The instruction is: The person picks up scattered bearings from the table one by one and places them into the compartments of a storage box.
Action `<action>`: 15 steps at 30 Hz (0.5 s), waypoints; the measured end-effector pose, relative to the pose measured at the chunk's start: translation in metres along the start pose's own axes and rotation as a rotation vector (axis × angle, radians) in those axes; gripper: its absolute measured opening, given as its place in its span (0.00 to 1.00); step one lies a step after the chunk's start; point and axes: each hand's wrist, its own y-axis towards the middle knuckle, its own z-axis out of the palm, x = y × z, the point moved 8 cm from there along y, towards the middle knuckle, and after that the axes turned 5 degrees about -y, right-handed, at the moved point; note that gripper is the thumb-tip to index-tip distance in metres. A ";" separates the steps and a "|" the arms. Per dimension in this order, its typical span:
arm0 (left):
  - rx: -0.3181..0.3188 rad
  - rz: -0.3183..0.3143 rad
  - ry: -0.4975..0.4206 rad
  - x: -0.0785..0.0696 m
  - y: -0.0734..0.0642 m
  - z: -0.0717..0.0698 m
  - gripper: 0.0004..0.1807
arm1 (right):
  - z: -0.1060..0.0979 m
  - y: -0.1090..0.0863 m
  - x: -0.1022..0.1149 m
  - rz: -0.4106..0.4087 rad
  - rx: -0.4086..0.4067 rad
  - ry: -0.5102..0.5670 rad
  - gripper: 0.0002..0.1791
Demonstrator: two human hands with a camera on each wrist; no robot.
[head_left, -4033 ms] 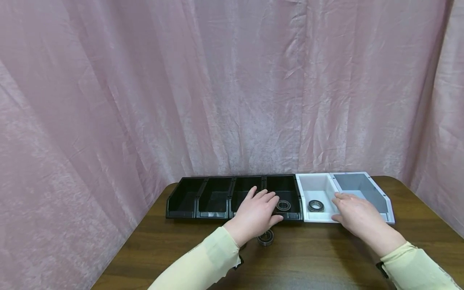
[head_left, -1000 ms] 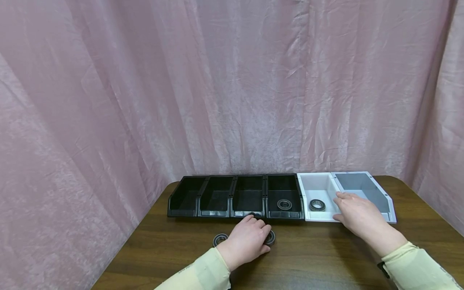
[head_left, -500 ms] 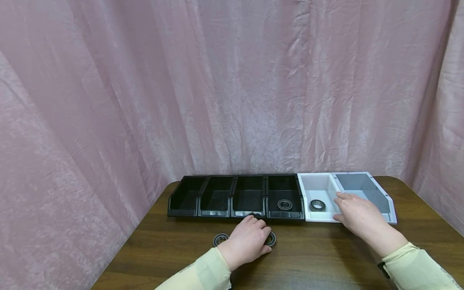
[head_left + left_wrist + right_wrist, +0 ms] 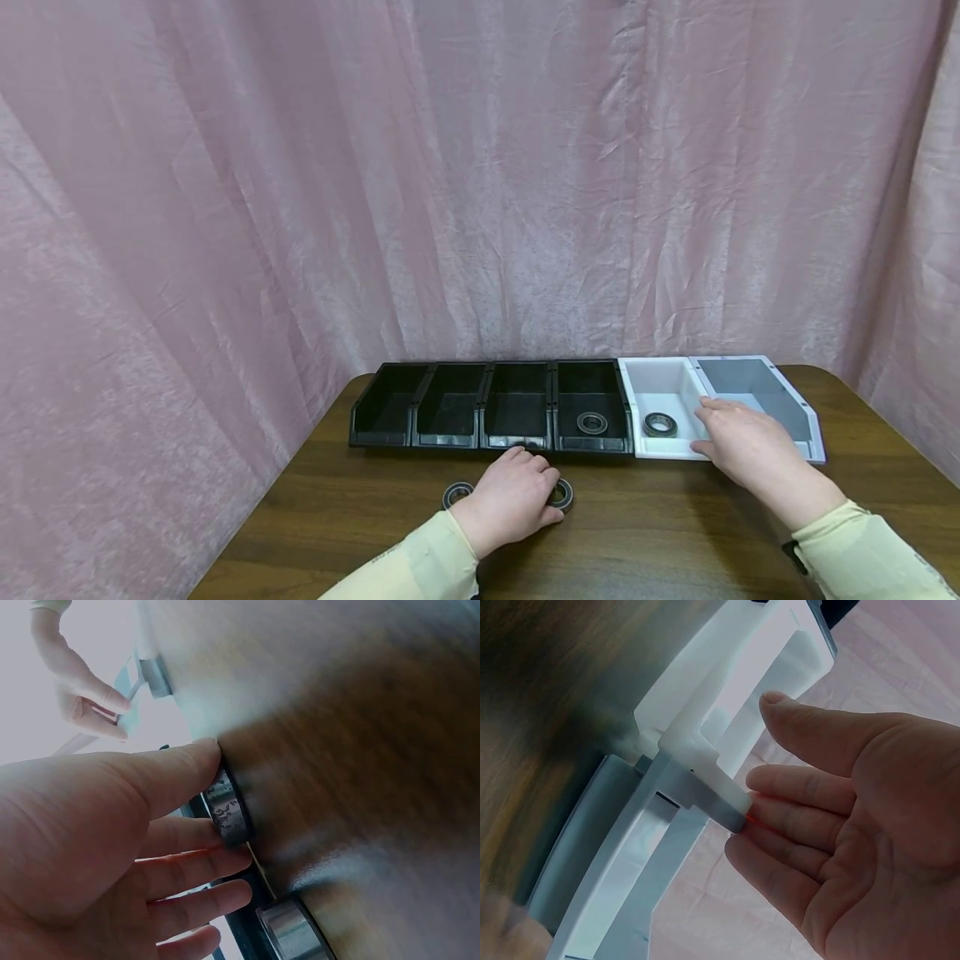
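On the wooden table my left hand (image 4: 510, 498) holds a metal ball bearing (image 4: 561, 495) at its right side. The left wrist view shows the thumb at one end of that bearing (image 4: 229, 810) and the fingertips at the other. Just left of this hand, partly behind it, lies another bearing (image 4: 457, 494). My right hand (image 4: 750, 442) rests with loosely extended fingers at the divider between the white bin (image 4: 637, 446) and the grey-white bin (image 4: 806, 429). In the right wrist view its fingertips touch the bins' adjoining walls (image 4: 720, 795). Nothing is gripped there.
A row of several black bins (image 4: 450, 440) adjoins the white bin along the table's back. One bearing (image 4: 592, 423) lies in the rightmost black bin, and another bearing (image 4: 660, 425) in the white bin. A pink curtain (image 4: 480, 183) hangs behind.
My left hand has come down from over the black bins to the table and taken hold of a bearing there. It stays there through the last second. The right hand keeps its place.
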 end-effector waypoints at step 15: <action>-0.002 0.008 -0.014 0.000 0.002 0.003 0.22 | -0.003 0.000 -0.001 0.005 -0.008 -0.002 0.22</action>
